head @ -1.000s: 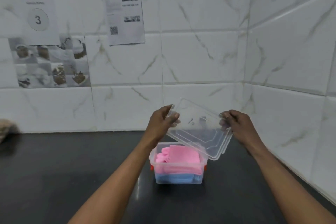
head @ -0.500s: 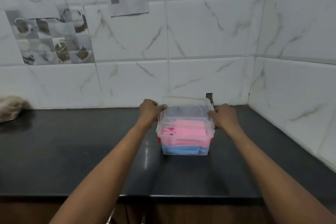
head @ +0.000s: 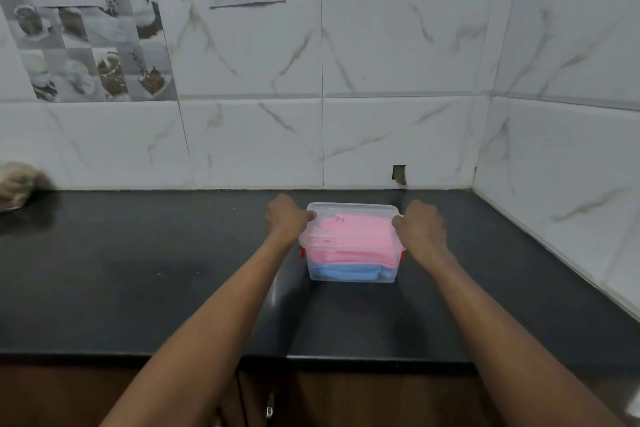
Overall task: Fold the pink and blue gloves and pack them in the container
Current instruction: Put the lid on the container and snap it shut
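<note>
Both hands are on the box. The left hand [head: 289, 220] is curled over the left edge of the lid [head: 353, 210], and the right hand [head: 420, 227] is curled over the right edge. The fingers are bent and bearing down on the lid, with nothing else in either grip.

Pull back and the marbled wall tiles [head: 381, 62] fill the background, with the black bench [head: 138, 270] running beneath them. The clear container [head: 351, 276] sits on the bench between the two wrists, toward the right-hand corner. The lid looks level on its rim.

Through the plastic, the pink gloves [head: 349, 243] lie folded on top and the blue gloves [head: 343, 272] lie folded underneath, along the bottom. Both are inside. Smallest of all are the red clips [head: 302, 251], one at each end of the container, and I can't tell whether they are latched.

By the look of it, the folding and packing are done. All that seems left is pressing the lid home and, if needed, snapping those clips.
</note>
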Motion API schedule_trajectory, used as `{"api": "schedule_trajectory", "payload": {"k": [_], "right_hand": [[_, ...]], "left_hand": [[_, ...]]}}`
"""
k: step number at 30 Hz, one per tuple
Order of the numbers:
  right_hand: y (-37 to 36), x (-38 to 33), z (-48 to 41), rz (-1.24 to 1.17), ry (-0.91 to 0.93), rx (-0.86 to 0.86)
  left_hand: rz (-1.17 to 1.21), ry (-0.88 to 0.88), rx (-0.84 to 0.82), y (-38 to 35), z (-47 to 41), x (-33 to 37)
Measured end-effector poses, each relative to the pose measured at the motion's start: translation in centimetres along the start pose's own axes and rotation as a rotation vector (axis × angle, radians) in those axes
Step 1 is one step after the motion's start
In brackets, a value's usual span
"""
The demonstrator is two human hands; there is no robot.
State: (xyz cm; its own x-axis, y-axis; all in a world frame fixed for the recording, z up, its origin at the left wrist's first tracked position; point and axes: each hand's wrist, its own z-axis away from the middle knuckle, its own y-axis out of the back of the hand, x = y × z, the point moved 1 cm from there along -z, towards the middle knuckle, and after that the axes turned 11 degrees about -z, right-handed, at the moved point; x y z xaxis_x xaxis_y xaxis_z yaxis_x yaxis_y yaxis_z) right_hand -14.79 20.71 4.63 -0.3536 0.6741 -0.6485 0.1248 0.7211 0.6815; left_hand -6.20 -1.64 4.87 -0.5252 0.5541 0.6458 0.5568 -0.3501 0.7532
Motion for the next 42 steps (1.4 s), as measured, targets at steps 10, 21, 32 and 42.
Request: {"api": "schedule_trajectory", "payload": {"k": [10, 21, 32, 42], "right_hand": [[-1.7, 1.7, -0.4, -0.376, -0.169, -0.114], [-2.4, 3.4, -0.3, -0.942, -0.587, -0.305], [-2.7, 3.6, 0.1, -1.202, -0.754, -0.412], [-2.9, 2.5, -0.4, -1.014, -0.551, -0.15]], "left_hand": [[0.542, 0.239, -0.329, -0.6, -1.1, -2.5], [0.64, 0.345, -0.452, -0.9, -1.4, -3.5], [0.713, 0.391, -0.563, -1.8, -0.6, -4.8], [0.823, 0.451, -0.647, -1.7, -0.7, -5.0]]}}
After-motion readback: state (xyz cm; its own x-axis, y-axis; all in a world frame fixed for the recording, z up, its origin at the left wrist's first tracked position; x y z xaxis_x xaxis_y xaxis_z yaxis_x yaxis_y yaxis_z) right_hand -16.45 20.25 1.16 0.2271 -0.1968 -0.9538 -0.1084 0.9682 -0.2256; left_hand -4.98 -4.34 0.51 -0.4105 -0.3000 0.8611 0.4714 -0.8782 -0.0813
